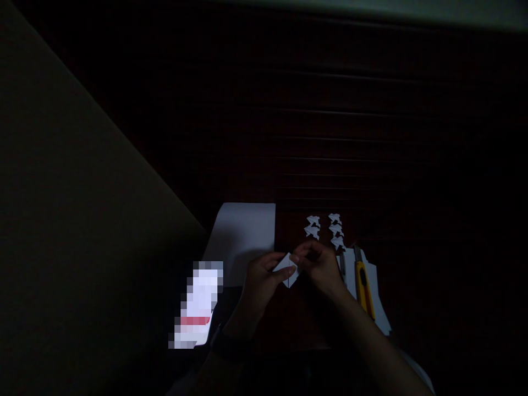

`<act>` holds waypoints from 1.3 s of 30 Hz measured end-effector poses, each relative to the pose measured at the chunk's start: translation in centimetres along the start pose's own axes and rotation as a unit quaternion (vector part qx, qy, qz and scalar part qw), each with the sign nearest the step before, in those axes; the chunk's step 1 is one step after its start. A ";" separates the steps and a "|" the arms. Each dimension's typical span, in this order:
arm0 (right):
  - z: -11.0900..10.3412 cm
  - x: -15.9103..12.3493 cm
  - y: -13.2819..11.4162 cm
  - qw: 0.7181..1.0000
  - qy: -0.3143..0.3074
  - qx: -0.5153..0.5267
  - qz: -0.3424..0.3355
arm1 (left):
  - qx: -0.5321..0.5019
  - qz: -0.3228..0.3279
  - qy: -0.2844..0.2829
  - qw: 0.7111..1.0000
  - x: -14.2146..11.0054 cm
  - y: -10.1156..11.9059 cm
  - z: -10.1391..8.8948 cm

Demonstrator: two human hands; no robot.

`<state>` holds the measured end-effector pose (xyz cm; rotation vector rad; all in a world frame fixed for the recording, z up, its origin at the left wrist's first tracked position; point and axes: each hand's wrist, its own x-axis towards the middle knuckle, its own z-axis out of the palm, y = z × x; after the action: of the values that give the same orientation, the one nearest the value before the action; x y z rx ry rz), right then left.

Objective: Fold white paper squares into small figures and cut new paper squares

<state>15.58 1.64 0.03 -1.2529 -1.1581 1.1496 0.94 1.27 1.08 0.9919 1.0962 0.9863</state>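
Dim Worktop point(284, 324): Two-Handed Hold

Your work area is dark; a blurred but bright lit screen point(200, 300) stands out to the left. You hold the folded paper point(282, 264) over the worktop, directly in front of you. Your left hand point(262, 275) is narrow around it: the thumb lies across the face, the fingers sit behind, probably to keep the layers flat. Your right hand point(324, 267) pinches the upper right edge, apparently to control that side; exact fingertip contact is too dark to tell. One line runs down the middle of the face.

Beyond, five figures point(336, 229) lie in two columns, two left and three right, likely to stay clear of your grip. One blank sheet point(245, 228) lies left of them. The knife point(364, 291) rests on loose paper point(378, 300) beside your right forearm, presumably for easy reach.
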 end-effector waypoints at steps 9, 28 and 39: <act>-0.2 0.0 0.1 0.994 0.020 -0.080 -0.067 | 0.038 0.017 -0.009 0.999 0.2 -0.3 0.1; -0.7 0.1 0.0 0.994 -0.068 0.089 0.020 | 0.050 0.015 0.000 0.999 0.2 -0.7 0.0; -0.5 0.2 0.0 0.998 -0.039 0.047 0.026 | 0.084 0.014 -0.021 0.996 -0.1 0.0 0.0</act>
<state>16.12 1.77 0.07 -1.1805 -1.1209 1.2878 0.93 1.14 1.10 1.1628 1.1459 0.9025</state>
